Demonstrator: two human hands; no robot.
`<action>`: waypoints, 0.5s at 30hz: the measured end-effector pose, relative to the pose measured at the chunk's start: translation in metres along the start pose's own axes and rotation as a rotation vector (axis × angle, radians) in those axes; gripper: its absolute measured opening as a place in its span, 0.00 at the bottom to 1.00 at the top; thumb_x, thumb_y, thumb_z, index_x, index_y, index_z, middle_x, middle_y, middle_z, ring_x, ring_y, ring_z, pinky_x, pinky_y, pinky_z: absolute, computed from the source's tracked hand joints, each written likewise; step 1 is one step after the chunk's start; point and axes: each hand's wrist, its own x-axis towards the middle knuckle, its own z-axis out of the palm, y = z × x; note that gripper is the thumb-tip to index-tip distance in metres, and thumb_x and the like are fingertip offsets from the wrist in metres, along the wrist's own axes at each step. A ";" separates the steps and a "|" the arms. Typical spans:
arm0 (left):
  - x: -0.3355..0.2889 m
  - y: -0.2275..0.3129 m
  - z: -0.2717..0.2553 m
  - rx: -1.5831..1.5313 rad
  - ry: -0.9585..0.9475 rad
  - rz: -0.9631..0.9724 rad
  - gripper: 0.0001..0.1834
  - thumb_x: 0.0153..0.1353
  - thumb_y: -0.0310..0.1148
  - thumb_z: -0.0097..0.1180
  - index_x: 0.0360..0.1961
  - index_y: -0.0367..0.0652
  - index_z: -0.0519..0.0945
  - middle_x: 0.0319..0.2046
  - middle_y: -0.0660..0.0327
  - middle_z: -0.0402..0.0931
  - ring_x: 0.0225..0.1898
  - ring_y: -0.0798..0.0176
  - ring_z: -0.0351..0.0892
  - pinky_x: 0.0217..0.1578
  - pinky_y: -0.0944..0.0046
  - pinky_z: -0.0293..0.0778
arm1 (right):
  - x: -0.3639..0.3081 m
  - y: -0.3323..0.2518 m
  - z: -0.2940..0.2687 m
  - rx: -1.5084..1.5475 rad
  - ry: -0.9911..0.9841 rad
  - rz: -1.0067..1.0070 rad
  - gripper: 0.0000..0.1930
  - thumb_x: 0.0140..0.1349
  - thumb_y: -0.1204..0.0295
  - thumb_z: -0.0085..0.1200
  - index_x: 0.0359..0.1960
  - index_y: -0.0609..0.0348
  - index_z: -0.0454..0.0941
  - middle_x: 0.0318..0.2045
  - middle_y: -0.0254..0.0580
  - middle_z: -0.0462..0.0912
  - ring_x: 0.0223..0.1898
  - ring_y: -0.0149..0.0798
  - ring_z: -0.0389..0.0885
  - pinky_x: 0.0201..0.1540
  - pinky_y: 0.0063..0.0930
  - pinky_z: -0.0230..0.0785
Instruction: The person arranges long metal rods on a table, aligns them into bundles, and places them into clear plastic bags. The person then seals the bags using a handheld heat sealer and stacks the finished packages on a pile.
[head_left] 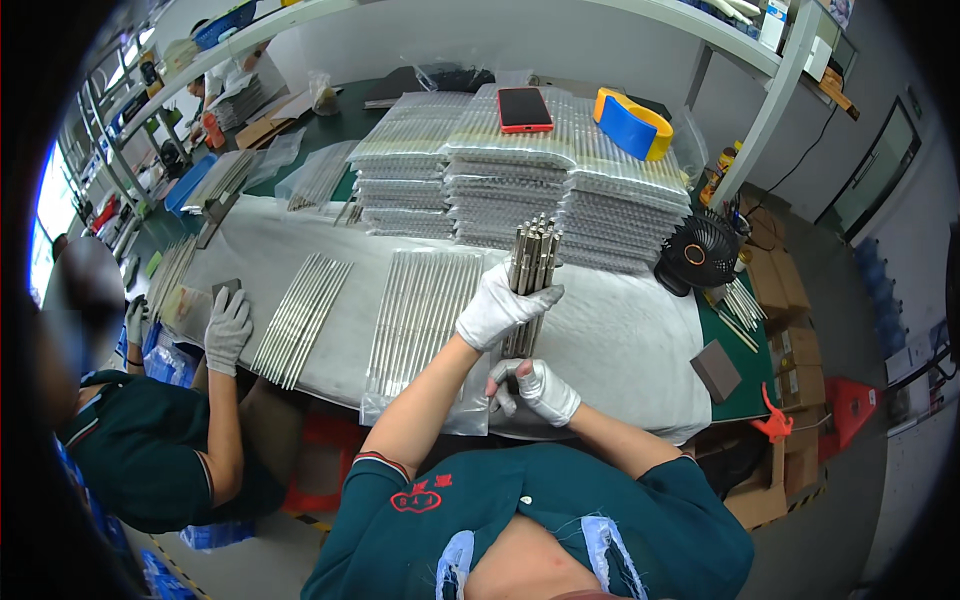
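Fingers (537,300) of the left hand (490,312), in a white glove, are clamped round an almost upright bundle of metal rods (536,250) in front of the body. They hide its middle, and the rods overlap too closely to count. Just below, the right hand (548,393) has its gloved fingers bent, some tips bare; whether they touch the lower rod ends or close on anything, I cannot tell.

Left of the bundle, a row of rods in a clear bag (425,320) lies on the pale cloth (620,345), its lower right part covered by the left forearm (425,405). Farther left lies a row of loose rods (303,320). Beside it rests a co-worker's gloved hand (228,332); the co-worker's other hand is partly cut off from sight.

Behind the bundle, stacks of wrapped rods (505,200) rise like a low wall, screening much of the table's far side. A red-edged phone (525,108) and a blue-and-yellow ring (633,125) lie on top. A black fan (690,252) stands at their right, with thin rods (742,308) next to it, and a grey block (716,371) sits nearer. A shelf post (768,105) crosses the view behind the fan. Dark rims swallow the corners.
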 end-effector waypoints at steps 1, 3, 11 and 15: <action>0.001 -0.002 0.001 0.001 0.008 0.023 0.21 0.54 0.35 0.67 0.48 0.39 0.78 0.37 0.65 0.79 0.38 0.73 0.75 0.40 0.70 0.73 | 0.000 0.004 0.000 0.032 -0.039 0.020 0.43 0.57 0.31 0.29 0.36 0.65 0.78 0.21 0.38 0.76 0.22 0.28 0.74 0.31 0.23 0.67; 0.004 -0.006 0.002 0.003 0.023 0.069 0.21 0.54 0.37 0.67 0.46 0.39 0.78 0.36 0.65 0.79 0.37 0.73 0.75 0.39 0.70 0.73 | 0.002 0.006 0.003 0.049 -0.055 0.026 0.45 0.56 0.30 0.28 0.37 0.65 0.78 0.21 0.37 0.76 0.22 0.29 0.74 0.31 0.23 0.67; 0.011 0.000 -0.012 -0.097 -0.090 -0.025 0.23 0.53 0.36 0.68 0.48 0.39 0.75 0.36 0.65 0.77 0.38 0.74 0.73 0.41 0.70 0.73 | 0.001 -0.004 -0.008 0.325 0.016 0.306 0.48 0.45 0.22 0.24 0.37 0.58 0.74 0.19 0.33 0.71 0.22 0.29 0.72 0.30 0.21 0.65; 0.009 0.014 -0.013 -0.111 -0.073 -0.003 0.26 0.53 0.34 0.68 0.51 0.38 0.73 0.38 0.65 0.78 0.40 0.73 0.74 0.43 0.70 0.73 | 0.010 -0.008 -0.010 0.763 -0.011 0.356 0.44 0.44 0.23 0.31 0.35 0.55 0.74 0.18 0.32 0.70 0.20 0.34 0.70 0.35 0.34 0.70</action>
